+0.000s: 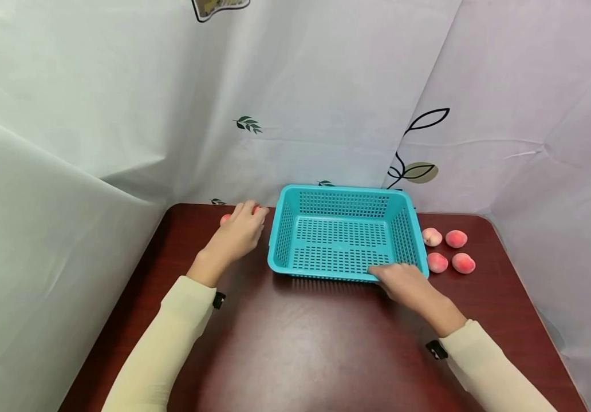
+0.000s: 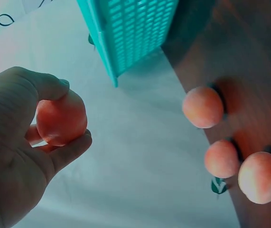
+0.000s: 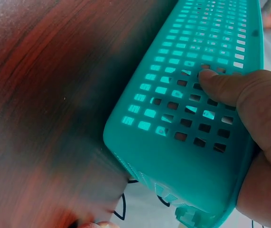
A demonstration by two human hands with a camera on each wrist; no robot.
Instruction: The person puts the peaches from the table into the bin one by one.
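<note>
Left hand [image 2: 16,147] pinching a round, red-pink peach [image 2: 61,118], left of the wrist frame! Right hand [image 1: 404,283] gripping the rectangular turquoise plastic basket [image 1: 321,274] by its rim, head frame's centre

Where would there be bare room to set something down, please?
The widest bare patch of table is in front of the basket, between the two sleeves; the basket's floor looks bare too. It is crowded right of the basket, with four peaches, and left of it, where the left hand holds a peach near three more peaches.
</note>
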